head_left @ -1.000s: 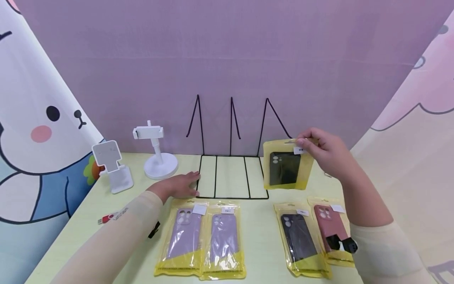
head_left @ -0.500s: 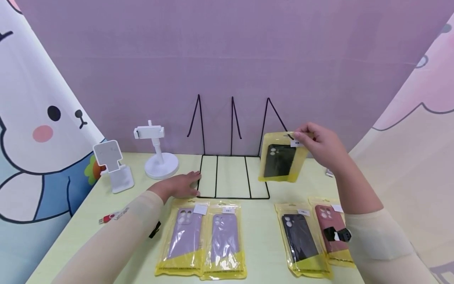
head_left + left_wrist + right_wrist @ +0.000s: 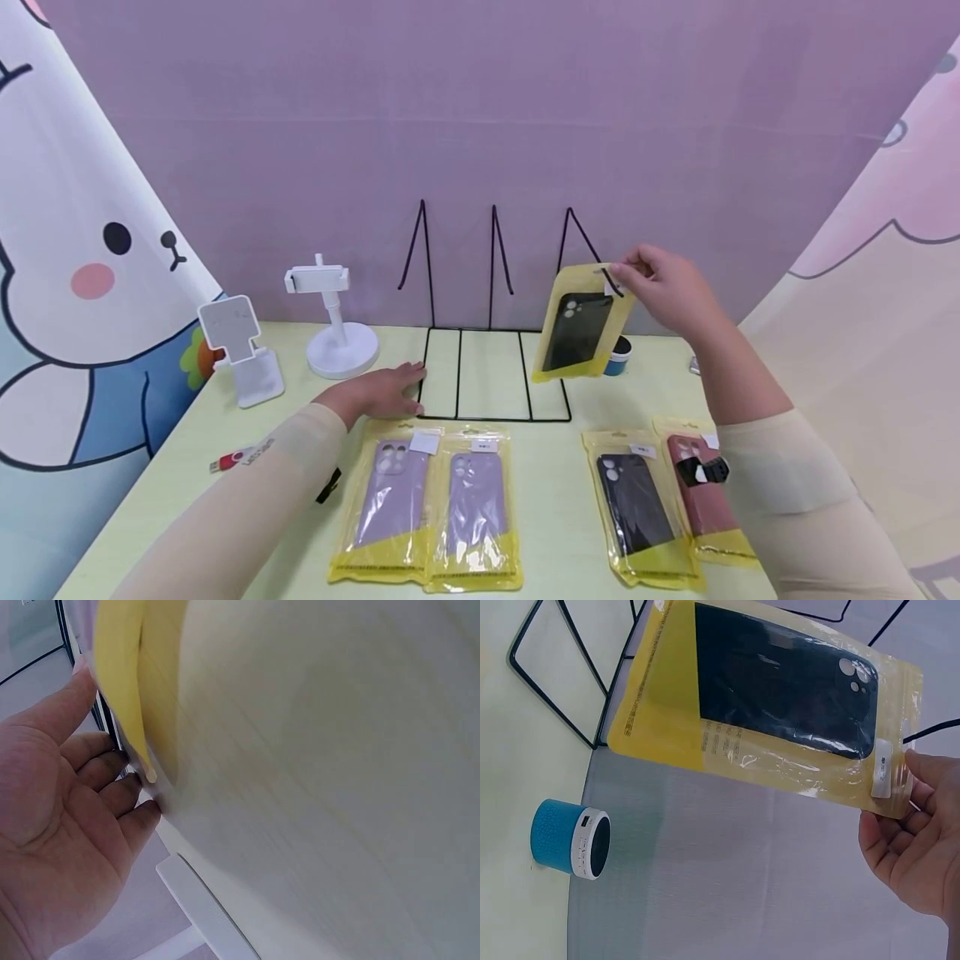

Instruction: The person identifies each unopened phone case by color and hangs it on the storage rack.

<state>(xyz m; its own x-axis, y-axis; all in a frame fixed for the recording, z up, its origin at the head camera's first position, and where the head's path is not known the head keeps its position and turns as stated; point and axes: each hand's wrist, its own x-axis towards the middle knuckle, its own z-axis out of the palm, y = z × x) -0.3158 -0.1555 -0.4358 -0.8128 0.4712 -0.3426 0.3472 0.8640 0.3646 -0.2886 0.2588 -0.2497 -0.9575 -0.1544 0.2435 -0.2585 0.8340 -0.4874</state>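
My right hand pinches the top corner of a yellow packet holding a black phone case. The packet hangs tilted at the right hook of a black wire rack. That hook's tip shows in front of the packet's top, by its hang hole. In the right wrist view, thumb and fingers grip the bag's edge beside the label, and the wire comes out there. My left hand rests at the left side of the rack's base, fingers loosely bent against the wire.
Two packets with purple cases lie in front of the rack. A black-case packet and a pink-case packet lie at right. Left are white phone stands and a red USB stick. A blue speaker stands behind the held packet.
My right hand has moved up and left with the packet, bringing its top onto the right hook. The blue speaker has come into sight behind it. My left hand has stayed put.
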